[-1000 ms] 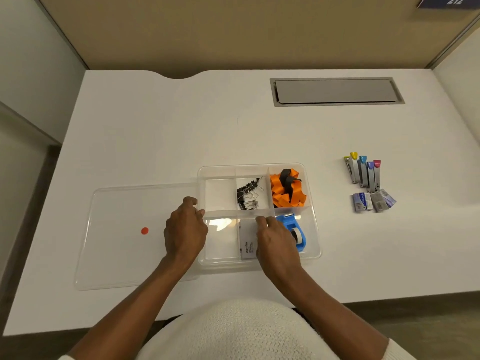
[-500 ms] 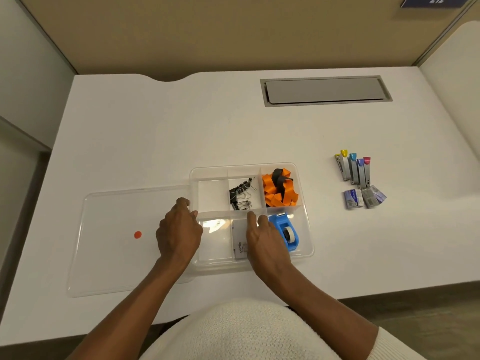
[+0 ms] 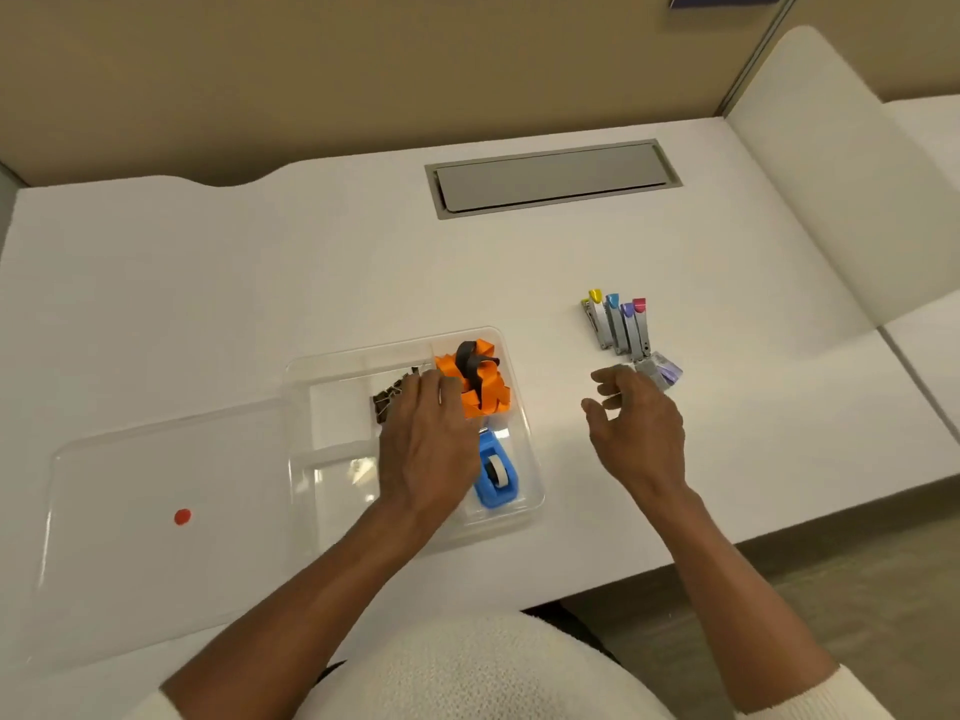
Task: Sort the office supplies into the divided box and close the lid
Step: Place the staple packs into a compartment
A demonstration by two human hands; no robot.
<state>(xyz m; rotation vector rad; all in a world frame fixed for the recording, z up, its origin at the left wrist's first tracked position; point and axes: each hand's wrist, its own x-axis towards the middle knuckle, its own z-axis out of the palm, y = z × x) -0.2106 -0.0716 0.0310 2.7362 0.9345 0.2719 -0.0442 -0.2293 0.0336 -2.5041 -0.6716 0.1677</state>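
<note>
While my left hand (image 3: pixel 426 449) lies flat and unclenched, palm down, across the middle of the clear divided box (image 3: pixel 530 475) at lower centre of the frame, grasping nothing, my right hand (image 3: pixel 636 433) hovers with fingers spread and empty over the white bench (image 3: pixel 260 283), just short of the staple packets (image 3: pixel 660 371). Inside the box: black binder clips (image 3: pixel 389 400) left of my fingers, orange clips (image 3: pixel 480 384) in the upper right compartment, blue tape dispenser (image 3: pixel 496 472) in the lower right. Four small staplers (image 3: pixel 618 324) lie in a row right of centre, above the packets; clear lid (image 3: pixel 156 511) with its red dot lies flat at lower left, touching the box.
</note>
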